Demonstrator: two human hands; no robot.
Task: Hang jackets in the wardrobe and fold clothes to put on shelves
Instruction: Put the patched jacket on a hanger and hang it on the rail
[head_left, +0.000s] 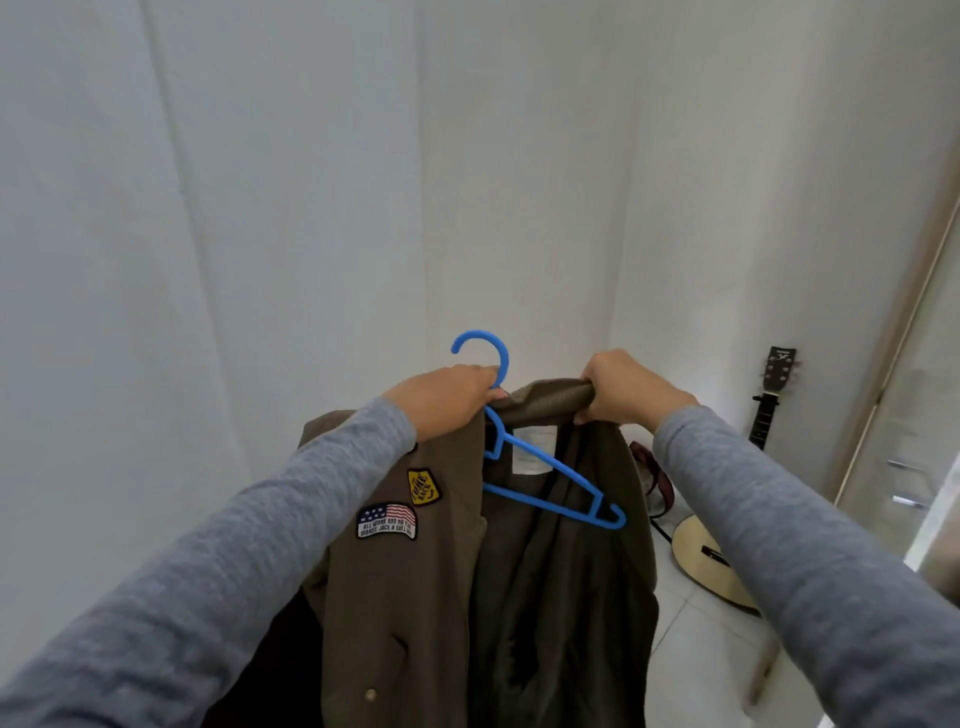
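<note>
A brown jacket (415, 597) with a flag patch and a yellow patch hangs in front of me, held up in the air. A blue plastic hanger (545, 483) sits partly inside its open collar, its hook pointing up and one arm exposed and sloping down to the right. My left hand (447, 397) grips the hanger's neck together with the jacket's left collar edge. My right hand (623, 387) grips the right side of the collar.
White walls meet in a corner straight ahead. An acoustic guitar (722, 566) leans in the right corner on the tiled floor (701, 665), with a dark red strap beside it. A door (898, 415) with a light frame stands at the far right.
</note>
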